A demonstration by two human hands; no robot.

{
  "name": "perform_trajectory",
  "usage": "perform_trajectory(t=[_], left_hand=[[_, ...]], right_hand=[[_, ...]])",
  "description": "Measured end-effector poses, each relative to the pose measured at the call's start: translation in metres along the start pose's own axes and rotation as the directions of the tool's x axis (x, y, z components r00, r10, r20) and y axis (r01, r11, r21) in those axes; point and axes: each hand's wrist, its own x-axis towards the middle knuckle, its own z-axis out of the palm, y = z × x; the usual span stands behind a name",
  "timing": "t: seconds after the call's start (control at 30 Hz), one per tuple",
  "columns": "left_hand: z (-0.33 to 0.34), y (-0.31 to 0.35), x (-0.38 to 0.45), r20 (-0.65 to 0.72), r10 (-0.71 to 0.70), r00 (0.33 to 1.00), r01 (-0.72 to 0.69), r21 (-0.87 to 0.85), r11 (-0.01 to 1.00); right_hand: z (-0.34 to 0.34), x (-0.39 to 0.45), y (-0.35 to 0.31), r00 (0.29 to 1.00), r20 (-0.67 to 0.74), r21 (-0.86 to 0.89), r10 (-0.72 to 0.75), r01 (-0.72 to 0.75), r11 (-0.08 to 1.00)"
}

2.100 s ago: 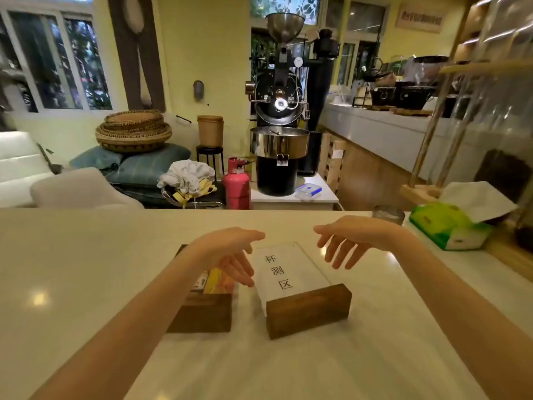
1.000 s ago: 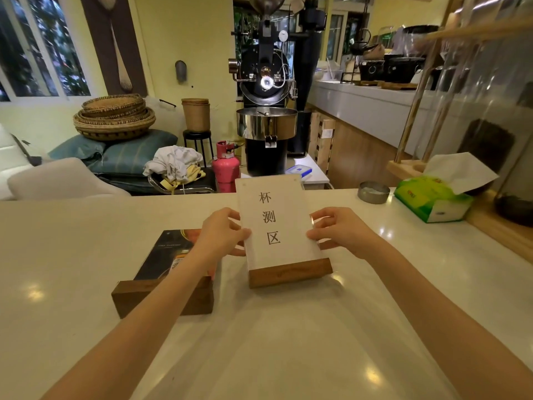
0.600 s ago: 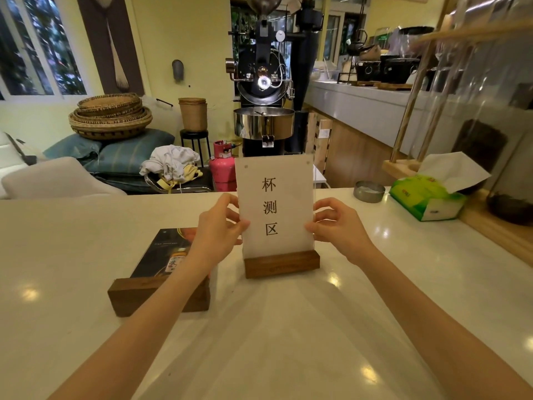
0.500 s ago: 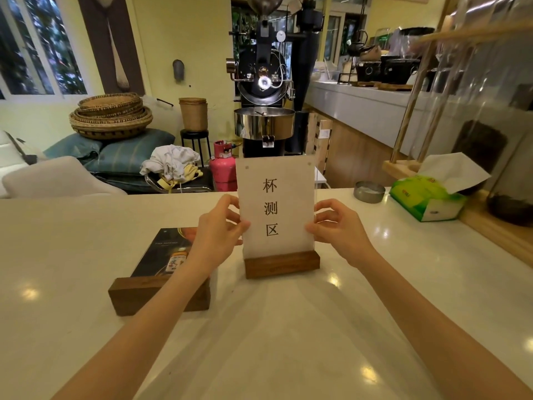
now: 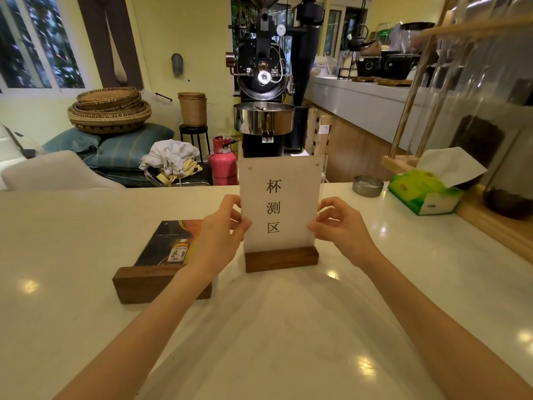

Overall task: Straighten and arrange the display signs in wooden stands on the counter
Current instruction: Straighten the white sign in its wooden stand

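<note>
A white sign (image 5: 281, 203) with three black characters stands upright in its wooden stand (image 5: 281, 258) on the pale counter (image 5: 288, 327). My left hand (image 5: 222, 235) pinches the sign's left edge and my right hand (image 5: 337, 229) pinches its right edge. To the left, a dark sign (image 5: 170, 245) with a bottle picture lies tipped back flat on the counter, still seated in its own wooden stand (image 5: 155, 284). My left forearm crosses over that stand's right end.
A green tissue box (image 5: 424, 192) and a small round metal tin (image 5: 368, 185) sit at the counter's far right. A wooden rack with glass vessels (image 5: 476, 111) lines the right edge. Beyond the counter stand a coffee roaster (image 5: 264, 90) and a pink gas cylinder (image 5: 222, 161).
The white sign lay tilted back on the counter; both hands took its edges and raised it upright in its stand. In the last half second it has barely moved.
</note>
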Motion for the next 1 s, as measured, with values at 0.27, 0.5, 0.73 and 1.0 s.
perform_trajectory(t=[0.27, 0.5, 0.73, 1.0], left_hand=[[0.002, 0.001, -0.001, -0.006, -0.020, 1.000, 0.020, 0.058, 0.998], [-0.002, 0.006, -0.003, 0.043, -0.109, 0.993, 0.106, 0.064, 0.992], [-0.055, -0.007, -0.001, 0.081, -0.302, 0.950, 0.301, 0.026, 0.953], [-0.129, -0.039, -0.005, 0.275, -0.555, 0.785, 0.603, -0.133, 0.786]], right_hand=[[0.002, -0.001, 0.000, 1.000, -0.028, -0.080, -0.007, 0.005, 0.997], [0.012, -0.012, -0.007, 0.931, -0.301, -0.319, -0.205, 0.105, 0.942], [0.057, -0.031, -0.038, 0.995, 0.049, -0.218, -0.088, 0.097, 0.971], [0.134, -0.020, -0.066, 0.881, 0.370, -0.213, 0.295, -0.228, 0.950]])
